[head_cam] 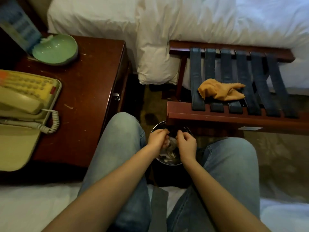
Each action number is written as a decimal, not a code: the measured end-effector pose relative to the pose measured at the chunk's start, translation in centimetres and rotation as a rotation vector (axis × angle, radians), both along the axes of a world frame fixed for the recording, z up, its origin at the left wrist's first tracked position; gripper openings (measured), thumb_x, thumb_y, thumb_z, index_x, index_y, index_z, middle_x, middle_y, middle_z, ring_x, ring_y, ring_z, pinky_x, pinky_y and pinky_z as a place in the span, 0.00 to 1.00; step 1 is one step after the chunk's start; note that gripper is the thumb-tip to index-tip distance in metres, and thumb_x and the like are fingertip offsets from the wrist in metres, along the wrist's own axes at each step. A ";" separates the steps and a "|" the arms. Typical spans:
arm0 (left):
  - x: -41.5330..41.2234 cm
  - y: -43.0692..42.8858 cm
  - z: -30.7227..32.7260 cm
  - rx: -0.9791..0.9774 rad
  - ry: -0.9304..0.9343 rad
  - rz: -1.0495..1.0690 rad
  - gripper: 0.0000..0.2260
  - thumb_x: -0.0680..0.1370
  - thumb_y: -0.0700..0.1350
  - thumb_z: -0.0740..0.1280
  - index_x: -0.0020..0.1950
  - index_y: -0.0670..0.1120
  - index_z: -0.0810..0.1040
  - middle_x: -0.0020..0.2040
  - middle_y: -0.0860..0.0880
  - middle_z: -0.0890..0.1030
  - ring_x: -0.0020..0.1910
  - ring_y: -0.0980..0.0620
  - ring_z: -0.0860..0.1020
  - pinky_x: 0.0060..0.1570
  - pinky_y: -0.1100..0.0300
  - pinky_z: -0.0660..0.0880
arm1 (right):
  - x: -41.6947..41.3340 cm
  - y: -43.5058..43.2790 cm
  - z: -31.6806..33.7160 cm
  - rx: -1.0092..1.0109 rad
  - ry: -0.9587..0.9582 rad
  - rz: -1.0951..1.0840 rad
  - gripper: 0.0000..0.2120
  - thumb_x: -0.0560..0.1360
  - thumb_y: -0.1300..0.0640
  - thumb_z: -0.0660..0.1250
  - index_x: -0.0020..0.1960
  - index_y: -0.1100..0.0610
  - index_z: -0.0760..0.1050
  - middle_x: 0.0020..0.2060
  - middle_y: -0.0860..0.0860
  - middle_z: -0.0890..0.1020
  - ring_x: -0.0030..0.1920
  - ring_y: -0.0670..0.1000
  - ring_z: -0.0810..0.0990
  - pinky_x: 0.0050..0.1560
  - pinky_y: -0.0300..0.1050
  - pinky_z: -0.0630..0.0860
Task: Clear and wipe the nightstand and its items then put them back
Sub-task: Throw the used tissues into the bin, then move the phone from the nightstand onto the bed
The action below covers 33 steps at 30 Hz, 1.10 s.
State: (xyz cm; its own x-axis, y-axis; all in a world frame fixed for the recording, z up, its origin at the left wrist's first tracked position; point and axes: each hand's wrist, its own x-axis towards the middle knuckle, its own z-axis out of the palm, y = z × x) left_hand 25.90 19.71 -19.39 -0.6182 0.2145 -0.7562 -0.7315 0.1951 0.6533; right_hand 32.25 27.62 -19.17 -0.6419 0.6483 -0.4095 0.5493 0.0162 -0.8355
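Curling close together over a half-hidden bin (173, 163), left hand (157, 137), right hand (187, 144), grasp unclear

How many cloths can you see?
1: the orange cloth lies on the luggage rack. Pale crumpled material in the left hand, over the bin, may be another; unclear.

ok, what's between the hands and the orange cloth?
Head view: the near wooden rail of the luggage rack, then its dark straps, on which the orange cloth lies. Left hand and right hand are over the waste bin, short of that rail.
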 end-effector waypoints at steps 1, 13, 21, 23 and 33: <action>0.0 -0.3 1.0 0.026 0.026 0.022 0.10 0.80 0.44 0.60 0.39 0.47 0.75 0.33 0.50 0.73 0.25 0.57 0.70 0.23 0.67 0.66 | 0.0 -0.4 0.7 0.017 0.032 0.005 0.16 0.78 0.53 0.60 0.36 0.61 0.76 0.30 0.54 0.77 0.34 0.51 0.74 0.38 0.47 0.70; -1.2 -10.5 9.9 0.243 0.241 0.324 0.11 0.81 0.47 0.59 0.41 0.45 0.75 0.33 0.50 0.72 0.28 0.56 0.69 0.24 0.67 0.65 | -4.2 -7.8 9.7 0.105 0.438 0.257 0.15 0.78 0.57 0.60 0.33 0.53 0.72 0.28 0.48 0.73 0.32 0.47 0.71 0.36 0.44 0.68; -3.4 -22.6 12.4 0.037 0.465 0.844 0.07 0.78 0.43 0.62 0.40 0.47 0.74 0.37 0.48 0.75 0.33 0.51 0.71 0.31 0.61 0.68 | -11.0 -17.0 12.4 0.165 0.423 0.682 0.08 0.77 0.51 0.63 0.44 0.54 0.76 0.32 0.45 0.76 0.36 0.46 0.75 0.45 0.51 0.74; -3.6 -26.2 12.1 -0.181 0.529 1.088 0.03 0.77 0.43 0.63 0.47 0.46 0.75 0.46 0.47 0.75 0.43 0.49 0.73 0.40 0.58 0.69 | -13.0 -19.2 12.8 0.181 0.381 0.777 0.09 0.77 0.49 0.62 0.49 0.54 0.75 0.35 0.44 0.77 0.39 0.45 0.75 0.47 0.49 0.75; -5.4 -36.4 9.0 -0.672 0.107 1.222 0.30 0.75 0.50 0.68 0.74 0.50 0.58 0.72 0.39 0.60 0.69 0.39 0.61 0.63 0.46 0.62 | -25.1 -26.9 9.2 0.536 -0.001 1.138 0.38 0.70 0.34 0.63 0.72 0.55 0.59 0.68 0.57 0.68 0.68 0.60 0.64 0.65 0.55 0.62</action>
State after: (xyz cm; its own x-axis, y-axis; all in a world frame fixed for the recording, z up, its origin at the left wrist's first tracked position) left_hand 20.54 -16.69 -10.34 -0.2092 -0.8755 -0.4357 -0.6175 -0.2272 0.7531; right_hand 7.16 0.69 -9.95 -0.9453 -0.1868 -0.2674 0.0017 0.8169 -0.5767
